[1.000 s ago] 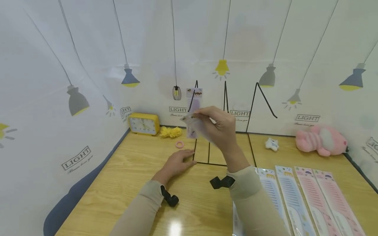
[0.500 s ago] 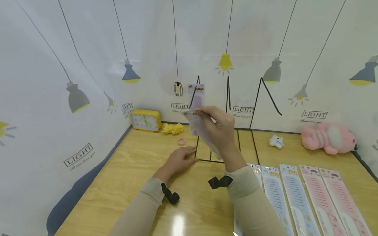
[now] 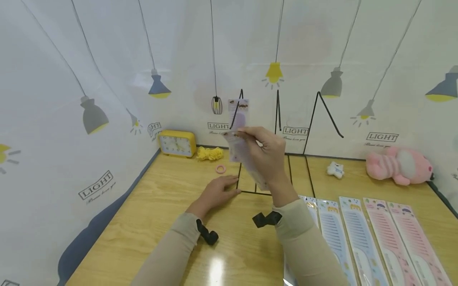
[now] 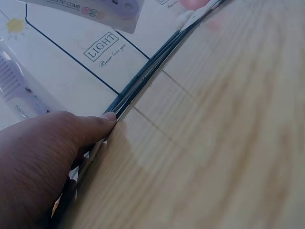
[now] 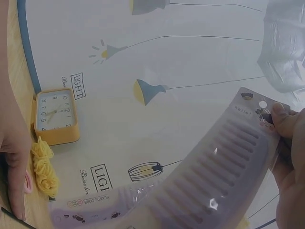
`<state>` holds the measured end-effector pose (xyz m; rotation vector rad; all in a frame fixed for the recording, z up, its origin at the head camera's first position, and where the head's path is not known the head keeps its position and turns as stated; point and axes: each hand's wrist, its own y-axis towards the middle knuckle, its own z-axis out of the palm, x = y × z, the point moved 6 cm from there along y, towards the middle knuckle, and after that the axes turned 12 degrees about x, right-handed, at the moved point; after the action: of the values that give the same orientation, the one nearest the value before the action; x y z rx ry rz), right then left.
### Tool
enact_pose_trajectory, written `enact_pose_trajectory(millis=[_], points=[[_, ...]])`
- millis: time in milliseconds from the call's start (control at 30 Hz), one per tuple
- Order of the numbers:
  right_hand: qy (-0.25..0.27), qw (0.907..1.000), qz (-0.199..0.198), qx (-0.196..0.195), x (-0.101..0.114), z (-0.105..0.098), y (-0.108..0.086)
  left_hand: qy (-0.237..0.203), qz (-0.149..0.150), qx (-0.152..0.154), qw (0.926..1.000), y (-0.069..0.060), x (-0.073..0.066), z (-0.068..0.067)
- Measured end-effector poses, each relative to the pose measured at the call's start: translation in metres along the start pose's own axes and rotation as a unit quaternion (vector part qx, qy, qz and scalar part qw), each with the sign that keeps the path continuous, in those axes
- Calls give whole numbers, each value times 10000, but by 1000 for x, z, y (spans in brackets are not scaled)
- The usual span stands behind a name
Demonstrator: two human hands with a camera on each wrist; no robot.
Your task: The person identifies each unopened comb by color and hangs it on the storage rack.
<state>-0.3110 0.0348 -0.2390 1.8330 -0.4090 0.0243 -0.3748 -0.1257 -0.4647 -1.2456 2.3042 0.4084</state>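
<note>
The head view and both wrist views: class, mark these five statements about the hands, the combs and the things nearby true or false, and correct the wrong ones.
1. The right hand pinches a packaged purple comb. True.
2. The left hand is gripping the yellow clock. False: the left hand is at the black rack's base bar, apart from the clock.
3. A second comb hangs on the leftmost hook. True.
4. All the packs lying on the table are pink. False: blue packs lie beside the pink packs.
5. The white star lies between the rack and the pink plush toy. True.
</note>
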Motion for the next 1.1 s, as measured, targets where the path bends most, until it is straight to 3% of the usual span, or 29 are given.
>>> enact_pose_trajectory(millis=[433,633,833,1100], points=[[96,9987,458,-191,-10,6,2,109,-59,58,9999,3,0,-1],[209,9982,552,-140,-14,13,7,-4,-33,-21,10000,2,2,2],[192,9975,663,-135,-18,18,1,-67,-17,69,10000,0,3,9],[208,9974,677,-119,-27,20,-1,156,-119,25,9998,3,7,4]])
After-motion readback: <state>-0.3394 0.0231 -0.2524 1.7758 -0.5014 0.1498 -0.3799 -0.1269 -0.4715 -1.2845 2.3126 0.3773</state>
